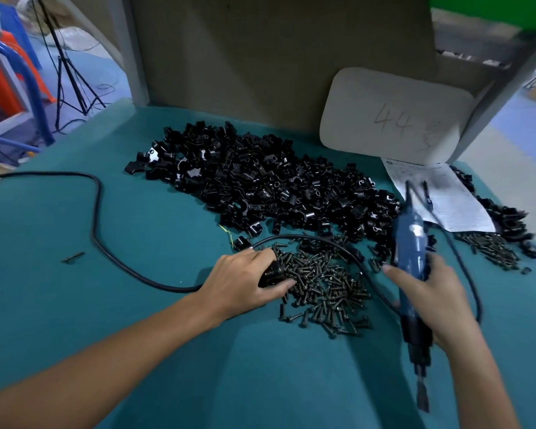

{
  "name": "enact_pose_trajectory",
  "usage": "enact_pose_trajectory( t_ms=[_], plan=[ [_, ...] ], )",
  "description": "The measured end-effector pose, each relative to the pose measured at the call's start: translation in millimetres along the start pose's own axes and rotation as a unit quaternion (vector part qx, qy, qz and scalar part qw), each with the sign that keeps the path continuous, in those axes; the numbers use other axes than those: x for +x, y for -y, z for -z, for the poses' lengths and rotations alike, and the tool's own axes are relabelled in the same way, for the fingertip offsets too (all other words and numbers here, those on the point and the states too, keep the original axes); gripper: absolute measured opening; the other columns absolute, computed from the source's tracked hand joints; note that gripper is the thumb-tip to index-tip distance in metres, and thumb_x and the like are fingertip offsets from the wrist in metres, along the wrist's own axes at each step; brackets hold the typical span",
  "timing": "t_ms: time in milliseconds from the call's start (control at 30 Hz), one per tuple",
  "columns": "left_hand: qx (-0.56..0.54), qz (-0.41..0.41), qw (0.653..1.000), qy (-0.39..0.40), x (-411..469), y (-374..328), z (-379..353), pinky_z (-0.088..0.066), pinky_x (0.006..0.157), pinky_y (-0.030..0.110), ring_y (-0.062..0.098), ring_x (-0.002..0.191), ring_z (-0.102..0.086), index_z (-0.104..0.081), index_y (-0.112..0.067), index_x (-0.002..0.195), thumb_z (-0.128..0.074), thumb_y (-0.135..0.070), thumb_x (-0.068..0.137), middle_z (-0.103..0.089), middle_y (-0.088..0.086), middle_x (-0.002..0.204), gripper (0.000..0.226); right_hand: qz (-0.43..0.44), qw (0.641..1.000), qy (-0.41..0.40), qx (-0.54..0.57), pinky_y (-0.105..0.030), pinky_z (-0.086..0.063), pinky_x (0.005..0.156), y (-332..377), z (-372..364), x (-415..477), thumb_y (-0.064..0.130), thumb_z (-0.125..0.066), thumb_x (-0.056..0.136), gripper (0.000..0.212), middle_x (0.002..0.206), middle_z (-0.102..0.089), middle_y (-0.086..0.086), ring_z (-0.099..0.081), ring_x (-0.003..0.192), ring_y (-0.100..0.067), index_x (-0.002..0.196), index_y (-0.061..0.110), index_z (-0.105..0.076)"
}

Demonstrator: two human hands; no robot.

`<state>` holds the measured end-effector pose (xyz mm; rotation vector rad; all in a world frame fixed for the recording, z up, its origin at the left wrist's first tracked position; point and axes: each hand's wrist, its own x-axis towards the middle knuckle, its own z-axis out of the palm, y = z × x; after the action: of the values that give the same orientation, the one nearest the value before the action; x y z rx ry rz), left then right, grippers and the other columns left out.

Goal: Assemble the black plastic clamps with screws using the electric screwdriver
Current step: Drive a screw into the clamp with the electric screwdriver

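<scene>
Head view: left hand [245,281] has its fingers curled over one black clamp [271,272], thumb under it, pressed down at the left edge of the screw pile [325,286]. The screws lie right of that grip, touching the fingertips. The clamp pile [276,187] sits beyond both hands, farther up the table [75,305]. Right hand [433,297] is wrapped round the blue screwdriver [410,252], index finger straight and pointing left toward the screws. The tool is tilted, its black end below the grip, nearest the person. The cable [96,212] runs under the left wrist and arcs over the screws toward the right grip. One stray screw [73,257] lies well left of the left hand. Paper sheet [446,196] lies beyond the right grip.
</scene>
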<state>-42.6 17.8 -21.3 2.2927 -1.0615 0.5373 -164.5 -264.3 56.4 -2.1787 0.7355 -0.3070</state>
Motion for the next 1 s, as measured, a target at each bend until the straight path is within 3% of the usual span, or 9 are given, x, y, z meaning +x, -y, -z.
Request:
enact_pose_trajectory(
  t_ms=[133,233,300,400,500,633,700,800,1000],
  plan=[
    [0.006,-0.017,1.0,-0.011,0.0,0.4,0.0,-0.038,0.051,0.021,0.011,0.067,-0.05,-0.055,-0.017,0.086,-0.053,-0.062,0.093,-0.058,-0.007,0.074,0.045,-0.014,0.982,0.02,-0.185,-0.04,-0.051,0.064,-13.1,-9.4,-4.3,0.05,-0.079,0.083,0.035,0.087,-0.065,-0.01,-0.063,0.073,-0.027,0.093,0.021,-0.06],
    [0.019,-0.029,0.999,-0.018,-0.9,1.9,-1.9,-0.043,0.056,0.02,0.011,0.074,-0.05,-0.059,-0.015,0.089,-0.058,-0.058,0.091,-0.059,-0.005,0.082,0.043,-0.016,0.953,0.028,-0.302,-0.047,-0.045,0.101,-11.9,-19.9,-4.3,0.057,-0.077,0.082,0.072,0.126,-0.059,-0.018,-0.051,0.116,-0.037,0.136,0.013,-0.056],
    [0.039,-0.043,0.998,-0.026,-0.2,3.6,-3.2,-0.045,0.059,0.021,0.013,0.078,-0.051,-0.062,-0.013,0.092,-0.062,-0.057,0.09,-0.058,-0.003,0.087,0.044,0.074,0.961,0.011,-0.266,-0.048,-0.036,0.11,3.4,-32.5,-17.6,0.062,-0.073,0.083,0.085,0.145,-0.045,-0.013,-0.038,0.132,-0.033,0.152,0.024,-0.042],
    [0.045,-0.056,0.997,-0.02,0.4,5.8,-2.4,-0.047,0.062,0.024,0.016,0.081,-0.052,-0.065,-0.013,0.097,-0.073,-0.049,0.085,-0.058,0.0,0.091,0.039,0.203,0.966,0.121,-0.106,-0.038,-0.048,0.105,35.9,-63.9,-45.0,0.07,-0.053,0.091,0.065,0.141,-0.05,0.013,-0.049,0.127,-0.007,0.147,0.039,-0.043],
    [0.047,-0.042,0.998,-0.011,-1.7,7.4,-2.1,-0.047,0.06,0.029,0.021,0.08,-0.055,-0.065,-0.012,0.098,-0.091,-0.022,0.07,-0.06,0.001,0.092,0.04,0.226,0.951,0.199,-0.07,-0.037,-0.048,0.103,53.6,-105.2,-59.7,0.055,-0.052,0.1,0.052,0.141,-0.054,0.011,-0.053,0.125,-0.01,0.146,0.034,-0.043],
    [0.034,-0.027,0.999,-0.026,-2.2,7.6,-3.2,-0.045,0.056,0.03,0.023,0.076,-0.057,-0.066,-0.01,0.097,-0.09,-0.012,0.07,-0.063,0.002,0.088,0.036,0.208,0.965,0.159,-0.02,-0.033,-0.047,0.097,58.3,-123.1,-62.0,0.043,-0.057,0.103,0.041,0.132,-0.061,0.005,-0.056,0.118,-0.014,0.139,0.025,-0.049],
    [0.022,-0.04,0.998,-0.032,-1.7,7.8,-1.3,-0.043,0.06,0.027,0.021,0.081,-0.055,-0.064,-0.011,0.102,-0.081,-0.024,0.08,-0.063,0.002,0.093,0.031,0.213,0.967,0.14,-0.01,-0.032,-0.047,0.093,56.1,-121.6,-63.2,0.044,-0.06,0.101,0.035,0.124,-0.062,0.005,-0.056,0.111,-0.012,0.131,0.027,-0.052],
    [0.016,-0.02,1.0,0.001,-0.5,6.2,1.0,-0.05,0.079,0.032,0.022,0.099,-0.054,-0.058,-0.009,0.119,-0.068,-0.054,0.079,-0.061,0.006,0.113,0.061,0.219,0.971,0.09,-0.003,-0.032,-0.049,0.087,47.7,-104.7,-62.3,0.049,-0.058,0.1,0.028,0.113,-0.062,0.009,-0.058,0.102,-0.01,0.122,0.032,-0.051],
    [0.036,0.006,0.999,0.025,1.9,7.7,-0.9,-0.05,0.094,0.041,0.023,0.108,-0.054,-0.056,-0.009,0.125,-0.05,-0.071,0.083,-0.058,0.006,0.119,0.075,0.124,0.989,-0.073,0.028,-0.014,-0.046,0.068,-18.1,0.1,-46.8,0.052,-0.062,0.096,0.017,0.102,-0.062,0.03,-0.063,0.088,0.0,0.105,0.051,-0.048]
  ],
)
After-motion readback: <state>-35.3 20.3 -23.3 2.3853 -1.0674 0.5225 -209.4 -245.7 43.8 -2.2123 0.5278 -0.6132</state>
